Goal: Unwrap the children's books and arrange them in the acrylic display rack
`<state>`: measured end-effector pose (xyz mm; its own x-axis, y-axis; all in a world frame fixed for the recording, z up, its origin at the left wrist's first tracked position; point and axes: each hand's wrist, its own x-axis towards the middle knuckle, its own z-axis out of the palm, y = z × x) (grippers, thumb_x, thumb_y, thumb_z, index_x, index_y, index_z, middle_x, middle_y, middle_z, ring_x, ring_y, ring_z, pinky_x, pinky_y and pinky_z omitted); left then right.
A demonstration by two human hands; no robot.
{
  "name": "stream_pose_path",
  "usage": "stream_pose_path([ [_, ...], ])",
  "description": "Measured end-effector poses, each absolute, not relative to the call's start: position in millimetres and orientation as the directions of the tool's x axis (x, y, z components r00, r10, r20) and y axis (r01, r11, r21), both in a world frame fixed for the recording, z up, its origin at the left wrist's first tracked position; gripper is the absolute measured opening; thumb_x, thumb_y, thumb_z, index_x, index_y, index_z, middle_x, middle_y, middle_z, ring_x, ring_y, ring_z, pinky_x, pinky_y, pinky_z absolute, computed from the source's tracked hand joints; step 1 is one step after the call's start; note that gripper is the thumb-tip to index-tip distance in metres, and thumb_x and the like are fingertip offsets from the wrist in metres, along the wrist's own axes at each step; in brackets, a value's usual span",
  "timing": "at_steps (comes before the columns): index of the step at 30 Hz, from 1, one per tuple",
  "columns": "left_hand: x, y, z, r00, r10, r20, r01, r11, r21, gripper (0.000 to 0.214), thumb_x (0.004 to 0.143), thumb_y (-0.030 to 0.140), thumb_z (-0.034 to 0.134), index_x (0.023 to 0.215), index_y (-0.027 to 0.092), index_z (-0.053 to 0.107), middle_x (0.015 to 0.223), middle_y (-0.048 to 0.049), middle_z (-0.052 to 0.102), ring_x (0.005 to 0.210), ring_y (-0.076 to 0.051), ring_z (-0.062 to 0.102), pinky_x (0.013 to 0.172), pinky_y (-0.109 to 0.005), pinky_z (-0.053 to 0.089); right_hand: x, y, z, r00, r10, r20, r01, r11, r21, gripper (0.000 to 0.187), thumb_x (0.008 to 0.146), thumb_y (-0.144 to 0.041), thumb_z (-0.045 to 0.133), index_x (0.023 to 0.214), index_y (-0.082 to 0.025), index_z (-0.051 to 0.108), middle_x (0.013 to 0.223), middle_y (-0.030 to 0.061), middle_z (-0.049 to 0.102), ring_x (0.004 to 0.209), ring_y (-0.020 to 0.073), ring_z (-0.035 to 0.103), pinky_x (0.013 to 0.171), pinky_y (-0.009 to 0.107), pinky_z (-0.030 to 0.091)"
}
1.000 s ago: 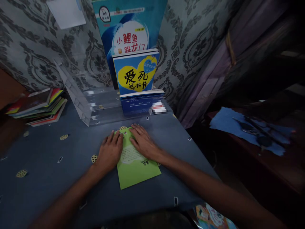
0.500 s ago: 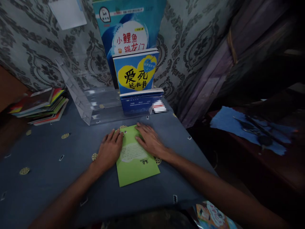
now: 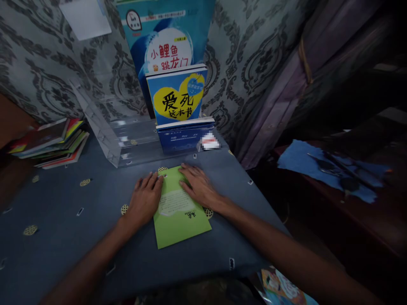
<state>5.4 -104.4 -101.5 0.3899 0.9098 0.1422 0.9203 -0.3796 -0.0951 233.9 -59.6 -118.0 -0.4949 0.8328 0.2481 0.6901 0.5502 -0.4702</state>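
Blue-grey, the worktop bears a clear rack beyond the green booklet, which lies flat. Across the booklet's left and right edges rest the left hand and right hand, fingers extended, slightly parted.

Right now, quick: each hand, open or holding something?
Left hand: open, resting at the left edge of the green book.
Right hand: open, laid over the book's upper right edge.
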Motion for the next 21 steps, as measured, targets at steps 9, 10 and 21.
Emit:
stream_pose_path([
  [9,4,-104,-100,0.403,0.904,0.139,0.915,-0.400,-0.056,0.050,0.101,0.012,0.034,0.146,0.016,0.053,0.152,-0.0176,0.053,0.143,-0.033,0.048,0.114,-0.059,0.041,239,-54,-120,-0.490,0.824,0.285,0.619,0.559,-0.552,0.042,0.100,-0.027,0.045,0.139,-0.017,0.057,0.150,0.0156,0.056,0.141,0.0281,0.050,0.118,0.054,0.039],
  [10,3,-104,-100,0.411,0.902,0.131,0.912,-0.407,-0.056,0.050,0.100,0.011,0.034,0.146,0.016,0.053,0.153,-0.0174,0.053,0.144,-0.033,0.048,0.115,-0.059,0.041,241,-51,-121,-0.484,0.827,0.286,0.594,0.551,-0.586,0.042,0.100,-0.026,0.043,0.139,-0.017,0.057,0.148,0.0149,0.059,0.138,0.0273,0.053,0.116,0.053,0.040],
  [21,26,-77,-90,0.608,0.791,0.075,0.789,-0.612,0.054,0.046,0.107,0.028,0.030,0.147,0.016,0.050,0.154,-0.0142,0.053,0.149,-0.024,0.042,0.121,-0.051,0.034,252,-34,-124,-0.411,0.871,0.269,0.423,0.443,-0.790,0.041,0.104,-0.027,0.037,0.138,-0.021,0.058,0.140,0.0102,0.065,0.128,0.0217,0.062,0.110,0.044,0.048],
])
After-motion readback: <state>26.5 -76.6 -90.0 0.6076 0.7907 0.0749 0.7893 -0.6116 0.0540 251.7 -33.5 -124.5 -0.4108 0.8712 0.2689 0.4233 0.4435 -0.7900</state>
